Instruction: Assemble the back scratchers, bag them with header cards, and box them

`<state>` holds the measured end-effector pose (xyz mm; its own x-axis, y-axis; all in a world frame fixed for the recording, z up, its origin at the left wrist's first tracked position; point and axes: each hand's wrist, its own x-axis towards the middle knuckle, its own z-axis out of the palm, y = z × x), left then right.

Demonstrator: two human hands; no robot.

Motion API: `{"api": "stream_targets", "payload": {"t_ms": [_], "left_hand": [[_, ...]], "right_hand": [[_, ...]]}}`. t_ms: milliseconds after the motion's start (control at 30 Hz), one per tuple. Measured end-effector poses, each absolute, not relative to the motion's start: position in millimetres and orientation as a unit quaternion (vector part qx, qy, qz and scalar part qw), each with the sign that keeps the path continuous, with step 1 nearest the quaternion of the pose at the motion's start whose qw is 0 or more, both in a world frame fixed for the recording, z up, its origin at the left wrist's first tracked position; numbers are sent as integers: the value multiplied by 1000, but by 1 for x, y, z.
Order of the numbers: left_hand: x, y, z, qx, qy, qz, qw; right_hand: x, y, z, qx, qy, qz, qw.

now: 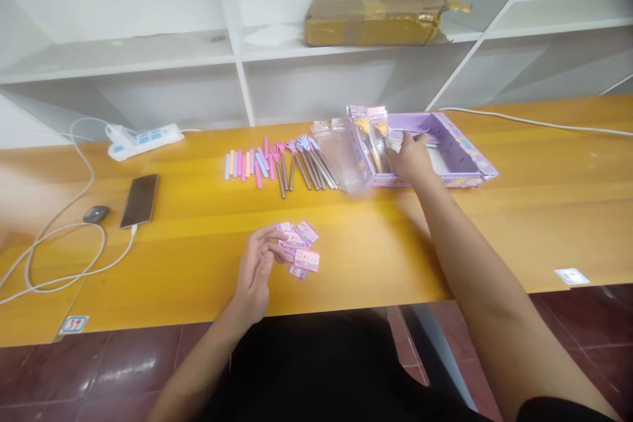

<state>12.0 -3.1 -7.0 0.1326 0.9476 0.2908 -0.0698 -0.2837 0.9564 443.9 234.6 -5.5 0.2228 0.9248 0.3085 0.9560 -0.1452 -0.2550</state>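
My left hand [256,270] rests by a small pile of pink and purple printed cards [306,260], its loosely bent fingertips at the pile's left edge. The fingers are apart, and no card is visibly gripped. My right hand [411,157] reaches over the front wall of a shallow purple box [482,175], fingers spread; its fingertips are partly hidden. Just left of it, two bagged back scratchers [380,128] with yellow claw heads lean in the box. Loose back scratchers [309,165] with pink and blue heads and metal rods lie left of the box.
Short coloured tubes [247,163] lie beside the back scratchers. Clear plastic bags [341,158] touch the box's left side. A phone [140,200] with its cable, a mouse [95,213] and a power strip [144,141] are at left. A taped carton [376,18] sits on the shelf behind.
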Motion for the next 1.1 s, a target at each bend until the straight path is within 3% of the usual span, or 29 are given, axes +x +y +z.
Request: {"api": "stream_targets", "payload": {"t_ms": [167, 300, 500, 633, 733, 833, 967, 1100], "left_hand": [[11, -5, -6, 622, 385, 505, 458], [9, -5, -3, 638, 392, 525, 405], [11, 0, -1, 708, 406, 486, 313], [15, -14, 10, 691, 398, 456, 395], [7, -16, 29, 732, 392, 367, 419], [-21, 23, 45, 790, 439, 310, 295], [-76, 128, 40, 712, 632, 295, 81], [-113, 202, 17, 659, 691, 297, 16]], "right_hand": [[411, 229, 28, -722, -639, -77, 252], [362, 217, 47, -656, -714, -61, 237], [295, 185, 23, -592, -782, -71, 184], [282, 176, -5, -563, -807, -63, 164], [282, 176, -12, -556, -812, -65, 162], [284, 179, -11, -564, -803, -77, 176], [285, 182, -10, -575, -793, -91, 178], [286, 186, -14, -592, -788, -90, 141]]}}
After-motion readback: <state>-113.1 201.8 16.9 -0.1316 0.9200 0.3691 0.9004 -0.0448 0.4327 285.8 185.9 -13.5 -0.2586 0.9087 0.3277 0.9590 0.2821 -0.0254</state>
